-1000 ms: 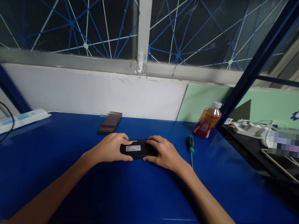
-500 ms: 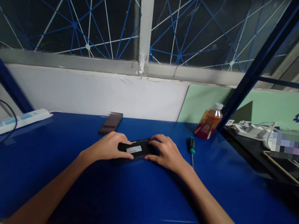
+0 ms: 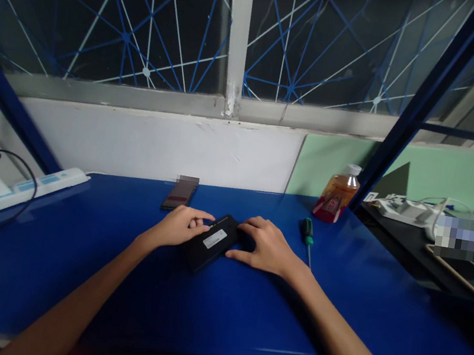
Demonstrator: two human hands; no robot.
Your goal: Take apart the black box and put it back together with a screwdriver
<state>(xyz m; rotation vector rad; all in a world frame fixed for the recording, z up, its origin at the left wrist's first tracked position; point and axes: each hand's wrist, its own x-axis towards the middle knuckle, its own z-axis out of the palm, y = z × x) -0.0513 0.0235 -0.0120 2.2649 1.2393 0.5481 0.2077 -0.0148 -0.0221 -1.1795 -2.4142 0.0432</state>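
A flat black rectangular device with a white label sits aslant between my hands over the blue tabletop. My left hand has its thumb and curled fingers at the far left edge of the device, closed on it. My right hand is spread, its fingertips by the far right corner and its thumb apart from the near side. To the right of that hand lies a screwdriver with a green and black handle. Behind my left hand lies a dark phone.
A bottle of red-orange liquid stands at the back right beside a blue metal post. At the left lies a white power strip with a black cable. Cables and a white strip lie on a black surface to the right.
The black device has turned, its near end swinging down and toward the left. My right thumb has come off it, and my left thumb has moved up to its far side.
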